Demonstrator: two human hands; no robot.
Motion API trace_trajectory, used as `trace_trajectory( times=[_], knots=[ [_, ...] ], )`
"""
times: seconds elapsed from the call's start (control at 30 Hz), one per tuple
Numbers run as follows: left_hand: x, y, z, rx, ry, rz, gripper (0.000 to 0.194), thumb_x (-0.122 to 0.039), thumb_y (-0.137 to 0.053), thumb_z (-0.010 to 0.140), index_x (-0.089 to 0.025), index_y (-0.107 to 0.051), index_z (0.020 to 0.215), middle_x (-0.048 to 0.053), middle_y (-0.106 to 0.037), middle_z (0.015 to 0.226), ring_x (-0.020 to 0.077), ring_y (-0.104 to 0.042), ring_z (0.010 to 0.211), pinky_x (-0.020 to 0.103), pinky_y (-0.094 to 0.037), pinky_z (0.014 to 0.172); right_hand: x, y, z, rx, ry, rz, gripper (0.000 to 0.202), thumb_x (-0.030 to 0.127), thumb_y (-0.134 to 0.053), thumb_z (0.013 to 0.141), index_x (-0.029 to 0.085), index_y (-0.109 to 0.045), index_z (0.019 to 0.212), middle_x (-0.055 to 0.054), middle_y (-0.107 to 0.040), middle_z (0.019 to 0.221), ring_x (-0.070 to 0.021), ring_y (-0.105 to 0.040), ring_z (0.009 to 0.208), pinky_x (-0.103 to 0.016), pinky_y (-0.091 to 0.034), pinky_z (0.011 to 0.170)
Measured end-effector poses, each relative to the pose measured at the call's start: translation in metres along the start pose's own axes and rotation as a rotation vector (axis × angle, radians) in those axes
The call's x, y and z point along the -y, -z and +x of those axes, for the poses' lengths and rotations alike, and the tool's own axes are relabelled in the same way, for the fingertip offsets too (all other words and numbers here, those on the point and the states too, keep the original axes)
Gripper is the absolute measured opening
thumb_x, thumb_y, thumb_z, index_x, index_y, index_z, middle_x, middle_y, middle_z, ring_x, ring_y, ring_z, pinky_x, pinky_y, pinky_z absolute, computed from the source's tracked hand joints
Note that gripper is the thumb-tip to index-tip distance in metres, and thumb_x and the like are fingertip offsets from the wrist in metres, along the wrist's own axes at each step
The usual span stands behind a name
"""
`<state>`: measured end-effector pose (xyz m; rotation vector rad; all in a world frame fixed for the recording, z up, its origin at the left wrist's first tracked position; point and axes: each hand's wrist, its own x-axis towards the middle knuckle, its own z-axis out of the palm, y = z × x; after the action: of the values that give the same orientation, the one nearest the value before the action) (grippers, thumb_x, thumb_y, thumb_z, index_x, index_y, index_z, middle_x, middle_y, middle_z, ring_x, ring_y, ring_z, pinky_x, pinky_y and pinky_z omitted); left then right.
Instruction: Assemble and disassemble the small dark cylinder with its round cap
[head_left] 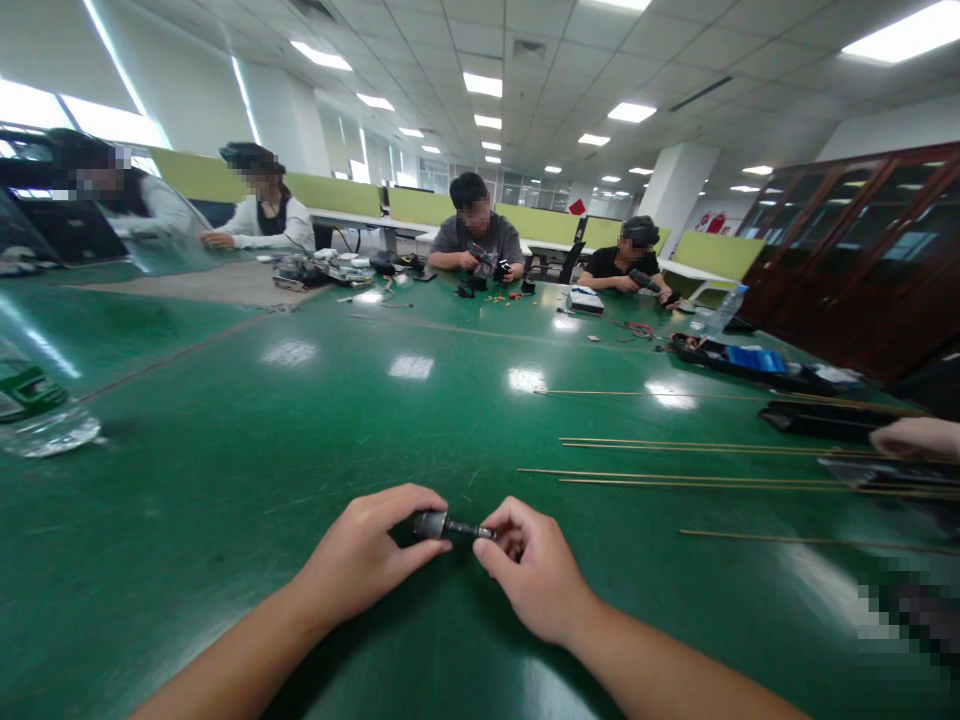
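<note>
Just above the green tabletop, a small dark metal cylinder with a thin shaft is held level between my two hands. My left hand grips the thick grey, cylindrical end between thumb and fingers. At the thin end, my right hand pinches the shaft's tip between thumb and forefinger, its other fingers curled in. The part looks like a drill chuck with a bit, but its exact kind is too small to make out. My right fingers partly hide the tip.
Several thin brass-coloured rods lie to the right, near another person's hand. A clear plastic bottle is at the left. Across the green table, people sit among tools, loose parts and a black tray.
</note>
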<state>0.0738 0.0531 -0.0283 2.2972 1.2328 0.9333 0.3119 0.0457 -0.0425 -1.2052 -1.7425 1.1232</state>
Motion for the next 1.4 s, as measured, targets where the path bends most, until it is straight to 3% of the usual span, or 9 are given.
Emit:
trace_trajectory(
  times=[1.07,1.4],
  knots=[
    [0.0035,0.0017,0.0003,-0.007,0.003,0.033,0.027,-0.032,-0.073,0.084,-0.029,-0.063,0.109,-0.002,-0.070,0.105,0.0149,-0.066,0.096,0.027,-0.052,0.087,-0.0006,0.0009,0.0003,-0.017,-0.010,0.033,0.005,0.023,-0.062,0.088,0.019,-0.058,0.088,0.003,-0.061,0.067,-0.0133,-0.059,0.060,-0.022,-0.039,0.053],
    [0.0023,0.0035,0.0012,-0.011,0.007,0.036,0.026,-0.031,-0.072,0.085,-0.026,-0.065,0.109,0.002,-0.070,0.104,0.0178,-0.067,0.095,0.029,-0.053,0.087,-0.0007,0.0006,0.0007,-0.029,-0.007,0.033,0.006,0.023,-0.062,0.088,0.019,-0.059,0.088,0.003,-0.061,0.065,-0.0131,-0.059,0.058,-0.022,-0.040,0.054]
  ],
)
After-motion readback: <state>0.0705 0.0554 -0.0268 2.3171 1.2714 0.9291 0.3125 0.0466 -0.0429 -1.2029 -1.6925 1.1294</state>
